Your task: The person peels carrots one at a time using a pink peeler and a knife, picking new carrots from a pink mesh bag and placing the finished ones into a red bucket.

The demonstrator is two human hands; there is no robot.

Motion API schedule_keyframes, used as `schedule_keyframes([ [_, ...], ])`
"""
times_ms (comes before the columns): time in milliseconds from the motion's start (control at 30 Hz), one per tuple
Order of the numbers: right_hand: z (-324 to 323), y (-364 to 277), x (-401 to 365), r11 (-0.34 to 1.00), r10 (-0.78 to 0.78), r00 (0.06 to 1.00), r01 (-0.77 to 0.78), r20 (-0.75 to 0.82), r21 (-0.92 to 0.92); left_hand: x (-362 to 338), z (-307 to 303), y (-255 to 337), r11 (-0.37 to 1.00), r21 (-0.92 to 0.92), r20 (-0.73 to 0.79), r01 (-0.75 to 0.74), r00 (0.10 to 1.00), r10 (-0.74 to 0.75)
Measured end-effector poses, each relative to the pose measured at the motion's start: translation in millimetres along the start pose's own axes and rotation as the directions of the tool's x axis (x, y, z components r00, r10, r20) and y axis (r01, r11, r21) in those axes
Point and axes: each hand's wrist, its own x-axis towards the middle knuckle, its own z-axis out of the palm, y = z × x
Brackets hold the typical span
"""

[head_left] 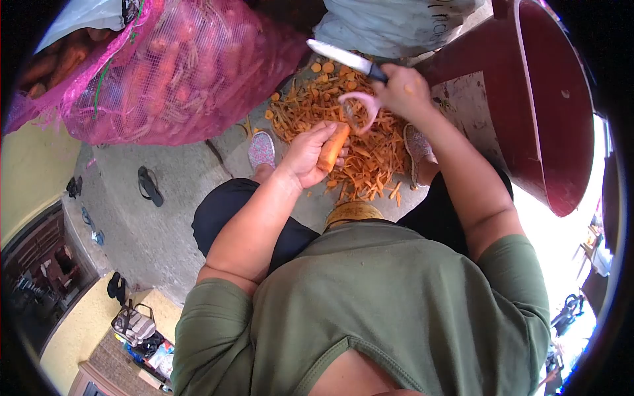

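Note:
My left hand [309, 153] is closed around a peeled orange carrot [333, 149], held at a tilt above the pile of peelings. In my right hand [404, 90] are a knife [343, 58] with a black handle, its blade pointing to the upper left, and a pink peeler [360, 109] whose head hangs near the carrot's upper end without clearly touching it. Carrot peelings [370, 162] and several round cut slices [328, 67] lie heaped on the floor between my feet. My fingers hide part of the knife's handle and of the peeler.
A pink mesh sack [178, 72] full of carrots stands at the upper left. A large dark red tub [561, 99] leans at the right. Behind the peelings is a whitish sack [396, 26]. A flip-flop [150, 186] lies on the concrete floor [132, 231] to the left.

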Motion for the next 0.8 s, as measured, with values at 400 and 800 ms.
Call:
schedule_keyframes([
  [400, -2, 2, 2, 0.997, 0.008, 0.999, -0.010, 0.032, 0.072, -6, 7, 6, 0.998, 0.065, 0.030, 0.010, 0.999, -0.012],
  [800, 0, -1, -2, 0.998, -0.033, 0.999, 0.034, 0.025, -0.057, 6, -18, -3, 0.987, -0.116, 0.212, 0.112, 0.974, -0.085],
])
